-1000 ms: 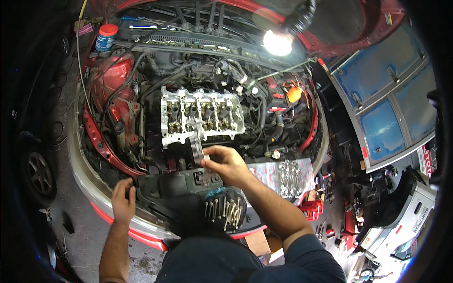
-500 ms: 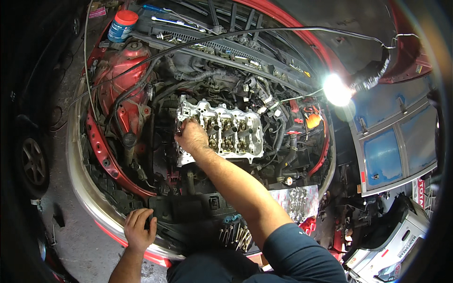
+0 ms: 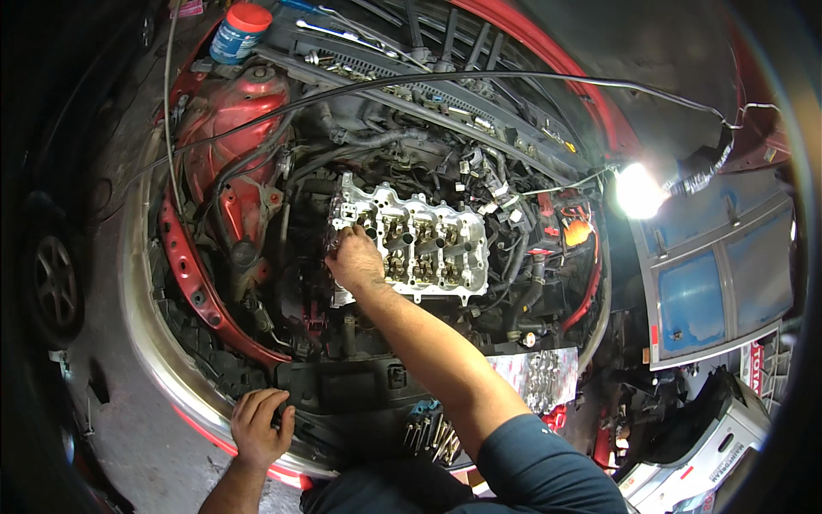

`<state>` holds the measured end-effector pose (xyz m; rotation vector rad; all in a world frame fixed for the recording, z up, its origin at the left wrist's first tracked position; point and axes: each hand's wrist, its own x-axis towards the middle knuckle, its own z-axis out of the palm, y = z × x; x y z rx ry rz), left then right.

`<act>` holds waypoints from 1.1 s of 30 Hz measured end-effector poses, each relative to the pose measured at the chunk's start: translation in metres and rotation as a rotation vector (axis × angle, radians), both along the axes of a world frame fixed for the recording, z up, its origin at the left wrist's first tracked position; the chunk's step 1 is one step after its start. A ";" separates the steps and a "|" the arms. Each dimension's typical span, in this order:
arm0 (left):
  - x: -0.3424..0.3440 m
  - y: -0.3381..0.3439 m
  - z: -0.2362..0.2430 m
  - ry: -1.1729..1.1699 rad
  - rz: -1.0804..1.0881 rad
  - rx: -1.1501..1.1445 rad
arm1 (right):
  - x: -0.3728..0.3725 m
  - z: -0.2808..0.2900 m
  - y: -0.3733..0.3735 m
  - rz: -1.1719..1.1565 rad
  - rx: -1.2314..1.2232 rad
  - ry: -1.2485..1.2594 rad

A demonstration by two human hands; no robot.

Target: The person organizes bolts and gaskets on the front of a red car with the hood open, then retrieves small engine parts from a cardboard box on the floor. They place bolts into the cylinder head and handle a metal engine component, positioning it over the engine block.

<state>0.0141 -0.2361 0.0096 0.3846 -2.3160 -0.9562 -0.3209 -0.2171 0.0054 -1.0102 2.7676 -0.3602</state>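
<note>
A silver engine cylinder head sits in the open engine bay, its valve gear showing in several rows. My right hand reaches across to its left end, fingers closed and pointing down at the metal. The back of the hand hides the fingertips, so what they pinch cannot be made out. On the car's front edge rests my left hand, holding nothing visible, thumb apart from the loosely bent fingers. Long bolts lie on the front panel below my right forearm, close to a sheet with small metal parts on it.
A bright work lamp hangs at the right, its cable crossing above the bay. A blue tub with a red lid stands at the back left. Wrenches and loose hardware lie along the cowl. Hoses and wiring surround the cylinder head.
The whole view has shifted a little, so the engine bay appears slightly lower and further right. My right hand stays at the cylinder head's left end; my left hand remains on the front edge.
</note>
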 end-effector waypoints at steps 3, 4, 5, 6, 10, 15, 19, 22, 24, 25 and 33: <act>0.000 -0.001 0.001 0.009 0.002 0.012 | -0.001 -0.002 0.003 0.005 0.030 -0.003; 0.000 -0.001 0.001 0.010 0.004 0.015 | -0.002 -0.003 0.003 0.007 0.037 0.021; 0.000 -0.001 0.001 0.013 0.004 0.018 | -0.004 -0.003 0.003 0.002 0.041 -0.009; 0.000 -0.002 0.002 0.011 0.006 0.023 | -0.004 -0.004 0.002 0.009 0.050 -0.006; 0.000 -0.003 0.003 0.019 0.000 0.035 | -0.004 -0.007 -0.002 0.016 0.075 -0.027; 0.001 -0.003 0.003 0.023 0.000 0.031 | -0.005 -0.009 -0.004 0.005 0.081 -0.028; 0.000 -0.003 0.002 0.031 0.023 0.008 | -0.004 -0.012 0.000 0.029 0.108 -0.033; 0.001 -0.003 0.002 0.021 0.023 0.014 | 0.002 -0.016 0.007 0.034 0.080 -0.011; 0.001 -0.003 0.001 0.024 0.024 0.020 | 0.010 -0.018 0.015 0.003 0.007 0.020; 0.000 -0.003 0.001 0.027 0.025 0.024 | 0.010 -0.019 0.016 0.017 -0.078 0.016; 0.001 0.002 -0.003 -0.005 0.039 -0.015 | -0.010 -0.002 0.020 0.011 0.013 -0.172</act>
